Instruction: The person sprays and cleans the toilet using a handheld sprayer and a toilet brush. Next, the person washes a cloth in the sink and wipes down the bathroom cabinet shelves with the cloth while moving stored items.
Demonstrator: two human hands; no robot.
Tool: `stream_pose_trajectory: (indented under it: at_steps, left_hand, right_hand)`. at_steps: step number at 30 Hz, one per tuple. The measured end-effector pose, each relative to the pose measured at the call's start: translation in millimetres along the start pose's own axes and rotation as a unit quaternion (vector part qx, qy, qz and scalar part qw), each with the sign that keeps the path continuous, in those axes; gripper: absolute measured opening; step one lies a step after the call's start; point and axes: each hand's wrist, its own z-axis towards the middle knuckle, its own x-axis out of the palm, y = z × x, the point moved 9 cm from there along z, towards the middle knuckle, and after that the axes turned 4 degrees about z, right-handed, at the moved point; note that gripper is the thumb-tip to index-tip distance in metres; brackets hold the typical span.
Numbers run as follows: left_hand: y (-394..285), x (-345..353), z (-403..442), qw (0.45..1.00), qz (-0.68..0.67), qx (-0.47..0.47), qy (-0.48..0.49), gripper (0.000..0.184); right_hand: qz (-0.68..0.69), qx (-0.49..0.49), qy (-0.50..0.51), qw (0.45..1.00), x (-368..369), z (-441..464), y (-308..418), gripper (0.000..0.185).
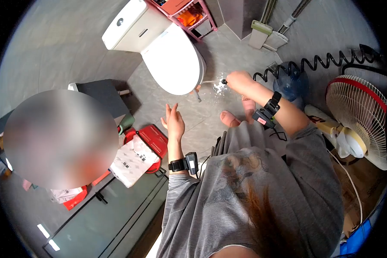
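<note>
White toilet (173, 60) was seen far centre; black coiled hose (316, 62) was stretched far right. Left grip (175, 124) was released; nozzle (224, 81), right of toilet, was grasped by right grip (240, 82). Spraying apparently underway; steady aim judged needed.

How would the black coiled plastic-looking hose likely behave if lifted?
The black coiled hose would probably stretch and spring back, judging by its regular loops. Its slim tubing probably makes it light. One end, seemingly gripped, would likely follow the right hand.
</note>
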Motion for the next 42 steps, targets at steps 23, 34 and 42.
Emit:
stream_pose_trajectory:
  at_steps: [23,34,42]
  left_hand:
    - [-16.1,5.0,7.1,0.998,0.055,0.023,0.027,0.034]
    - [-22.7,6.3,10.6,0.997,0.057,0.034,0.027,0.034]
    - [-23.0,6.6,13.2,0.997,0.059,0.039,0.026,0.034]
  right_hand:
    - [0.037,0.056,-0.166,0.984,-68.6,20.7,-57.4,0.017]
    - [0.042,0.056,-0.219,0.973,-93.0,32.3,-71.0,0.017]
    - [0.064,0.042,-0.253,0.964,-97.3,37.5,-74.2,0.017]
